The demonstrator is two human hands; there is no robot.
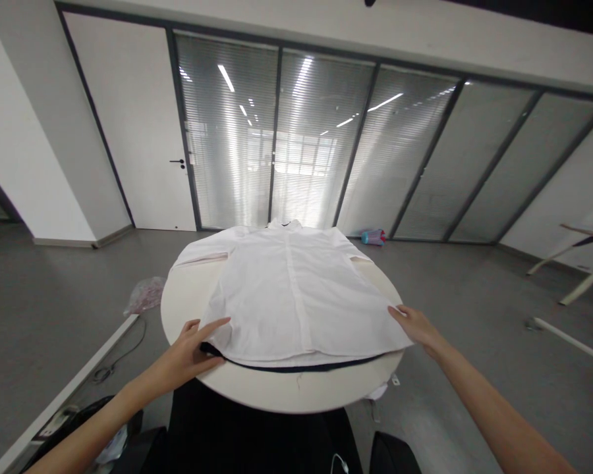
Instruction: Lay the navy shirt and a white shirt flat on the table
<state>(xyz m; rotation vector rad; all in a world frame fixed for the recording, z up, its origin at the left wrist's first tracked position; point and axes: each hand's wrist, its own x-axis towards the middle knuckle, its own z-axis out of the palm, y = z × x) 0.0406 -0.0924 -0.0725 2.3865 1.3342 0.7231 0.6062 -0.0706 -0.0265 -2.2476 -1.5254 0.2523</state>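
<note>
Item: white shirt [291, 296], button-front, laid flat and face up on a round white tabletop [277, 392]. Collar at 12 o'clock, hem at 6 o'clock, placket running straight down the middle. Left-hand sleeve of the picture extends toward 10 o'clock; the other sleeve is folded near 2 o'clock. The shirt covers most of the tabletop, with bare rim showing at 6 and 9 o'clock.

Beneath the hem: a thin dark edge [296, 367] of another fabric layer, showing from 7 to 5 o'clock; what it belongs to cannot be told.

Left hand [190, 352]: at 7 o'clock of the shirt, fingers extended and loosely spread, fingertips touching the lower corner of the hem; thumb near the dark edge. Whether it pinches cloth cannot be told.

Right hand [418, 327]: at 4 o'clock, fingers straight and together, lying flat on the opposite lower corner of the hem; nothing gripped.

Surroundings: grey floor [49, 309]; crumpled clear plastic bag [145, 294] on the floor at 9 o'clock of the tabletop; a pink and blue cylindrical object [374, 237] on the floor at 1 o'clock, against a glass wall with blinds [316, 138]; white door [133, 131] at 11 o'clock; white table legs [573, 263] at 3 o'clock.
</note>
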